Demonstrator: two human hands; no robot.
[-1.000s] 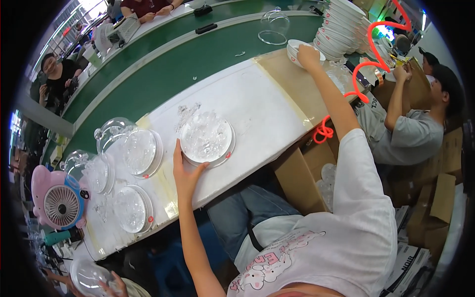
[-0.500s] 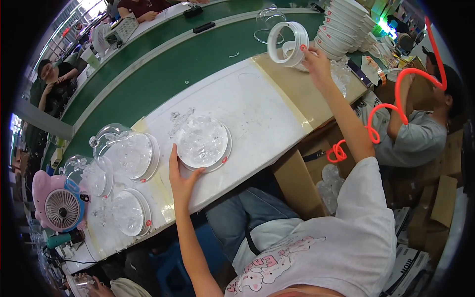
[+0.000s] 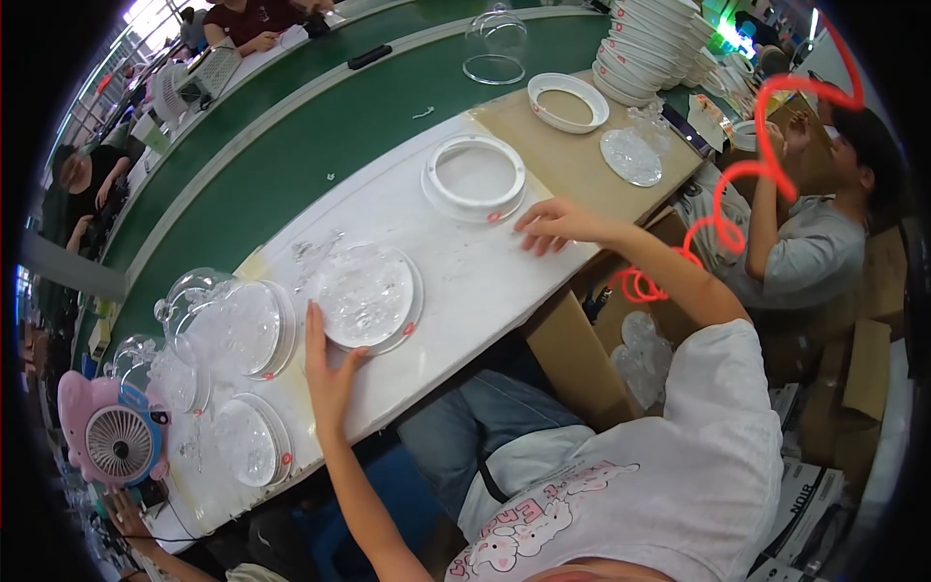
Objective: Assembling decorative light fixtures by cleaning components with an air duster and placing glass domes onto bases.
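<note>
On the white work surface, my left hand (image 3: 330, 376) rests with thumb and fingers spread against the near left rim of a round white base (image 3: 412, 308). A clear, shiny plastic piece (image 3: 364, 296) covers the top of that base. My right hand (image 3: 567, 225) is empty, its fingers loosely bent and apart, just right of a white ring-shaped base (image 3: 504, 202). This ring lies flat with its middle uncovered and carries a small red mark on its near edge.
Left stand several covered bases (image 3: 257, 441) and a pink fan (image 3: 118, 441). Another white ring (image 3: 596, 114), a clear disc (image 3: 630, 157) and a tall stack of white bases (image 3: 635, 53) are far right. A clear dome (image 3: 495, 48) sits on the green belt (image 3: 388, 131). A red coiled hose (image 3: 727, 209) hangs right.
My right hand has set the white ring down on the white surface and let go, drawing back toward me. My left hand stays at the covered base. The whole view has shifted slightly.
</note>
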